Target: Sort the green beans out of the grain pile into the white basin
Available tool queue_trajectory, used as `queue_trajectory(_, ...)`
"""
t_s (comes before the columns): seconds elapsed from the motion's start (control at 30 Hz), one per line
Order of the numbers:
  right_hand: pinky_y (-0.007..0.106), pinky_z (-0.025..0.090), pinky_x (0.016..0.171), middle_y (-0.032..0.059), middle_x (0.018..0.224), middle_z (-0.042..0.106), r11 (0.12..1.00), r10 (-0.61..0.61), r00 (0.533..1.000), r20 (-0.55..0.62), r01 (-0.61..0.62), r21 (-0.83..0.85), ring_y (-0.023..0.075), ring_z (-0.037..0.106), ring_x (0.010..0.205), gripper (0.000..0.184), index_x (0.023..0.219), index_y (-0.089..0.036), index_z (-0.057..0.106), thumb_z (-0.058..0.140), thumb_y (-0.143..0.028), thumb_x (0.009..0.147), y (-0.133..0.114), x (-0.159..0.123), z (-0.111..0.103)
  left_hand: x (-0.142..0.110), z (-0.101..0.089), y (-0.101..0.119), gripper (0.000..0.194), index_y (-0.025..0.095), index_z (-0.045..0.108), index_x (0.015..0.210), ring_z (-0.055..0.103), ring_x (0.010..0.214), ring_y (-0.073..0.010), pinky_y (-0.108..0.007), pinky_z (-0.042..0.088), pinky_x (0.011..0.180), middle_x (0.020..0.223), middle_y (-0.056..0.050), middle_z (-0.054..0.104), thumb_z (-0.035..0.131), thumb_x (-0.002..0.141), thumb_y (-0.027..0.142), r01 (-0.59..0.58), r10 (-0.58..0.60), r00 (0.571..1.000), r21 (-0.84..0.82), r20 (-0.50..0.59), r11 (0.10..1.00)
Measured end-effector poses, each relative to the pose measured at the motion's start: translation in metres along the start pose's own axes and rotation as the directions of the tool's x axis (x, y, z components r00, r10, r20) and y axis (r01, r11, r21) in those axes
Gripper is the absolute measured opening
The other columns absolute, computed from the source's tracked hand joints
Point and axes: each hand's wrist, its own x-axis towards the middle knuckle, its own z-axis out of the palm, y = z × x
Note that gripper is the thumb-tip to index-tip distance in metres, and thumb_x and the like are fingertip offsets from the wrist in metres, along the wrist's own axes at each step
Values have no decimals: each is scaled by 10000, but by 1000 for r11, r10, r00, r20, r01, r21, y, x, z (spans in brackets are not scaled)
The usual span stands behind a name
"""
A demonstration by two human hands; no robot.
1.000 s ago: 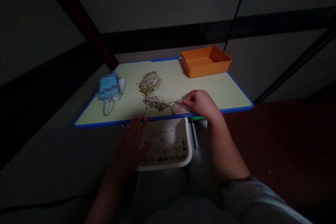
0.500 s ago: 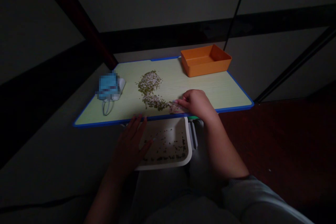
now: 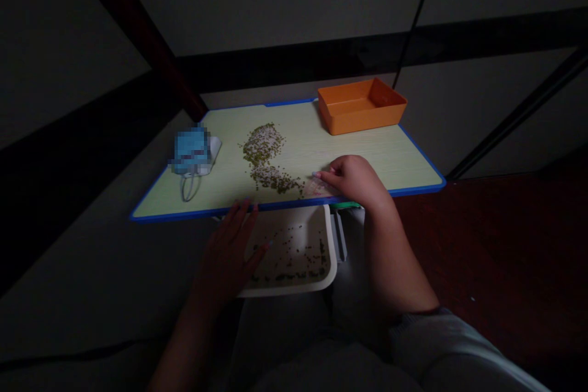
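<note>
My right hand (image 3: pixel 357 179) is low over the front part of the pale tabletop (image 3: pixel 220 165), fingers curled in and thumb pointing left. A pinkish, see-through-looking patch (image 3: pixel 321 187) lies under and beside its fingertips; I cannot make out what it is. Left of it spreads a pile of small green beans mixed with pale grains (image 3: pixel 264 144), with a trail running toward the front edge. My left hand (image 3: pixel 229 251), fingers spread, rests at the left side of a white tray (image 3: pixel 331 257) below the tabletop edge. Dark beans are scattered in that tray.
An orange open box (image 3: pixel 365 119) stands at the back right of the tabletop. At the left sits a blurred blue object (image 3: pixel 190 150) with a white part and a looped cord (image 3: pixel 186 188). A blue rim (image 3: pixel 404 190) borders the tabletop.
My right hand has slid a little to the right, and the pinkish patch has shifted right with it, apart from the end of the bean trail. My left hand stays in place.
</note>
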Motion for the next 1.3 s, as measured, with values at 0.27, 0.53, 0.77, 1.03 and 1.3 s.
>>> queue_trajectory(0.27, 302, 191, 580, -21, 522, 463, 1000, -4, 1000, 0, 4, 9, 101, 324, 532, 396, 549, -176, 573, 587, -441, 844, 1, 1, 4, 0, 1, -1, 744, 225, 130, 1504, 210, 1451, -286, -481, 329, 1106, 1568, -123, 256, 440, 893, 514, -9, 9, 1000, 25, -10, 1000)
queue_trajectory(0.53, 298, 184, 577, -23, 519, 459, 997, -66, 998, 19, 66, 32, 101, 350, 539, 401, 534, -176, 553, 592, -430, 842, -7, 0, 6, 0, 2, -1, 749, 236, 107, 1507, 215, 1449, -290, -492, 332, 1104, 1570, -118, 253, 432, 894, 517, -6, 7, 1000, 17, -11, 1000)
queue_trajectory(0.77, 308, 183, 580, -21, 517, 441, 1000, 2, 1000, -22, -3, -16, 104, 342, 539, 408, 530, -176, 543, 583, -429, 847, 1, -1, -1, 0, 1, 0, 734, 245, 117, 1505, 217, 1448, -289, -490, 334, 1106, 1570, -113, 256, 431, 896, 510, -1, 1, 1000, 5, -13, 1000)
queue_trajectory(1.03, 311, 186, 576, -16, 516, 456, 1000, 19, 1000, -13, -18, 15, 102, 330, 526, 409, 530, -179, 547, 578, -434, 848, 3, 2, 5, -1, 3, -2, 740, 222, 124, 1505, 215, 1450, -284, -480, 319, 1116, 1569, -123, 253, 434, 897, 507, -13, 14, 1000, 35, -18, 999)
queue_trajectory(1.3, 311, 215, 603, 25, 562, 531, 994, 58, 997, -40, -62, -95, 125, 395, 564, 397, 577, -177, 612, 552, -437, 871, -5, 3, 6, -1, 0, 1, 749, 237, 113, 1506, 207, 1451, -286, -484, 333, 1102, 1571, -117, 249, 429, 893, 530, 8, -8, 1000, 14, 2, 1000)
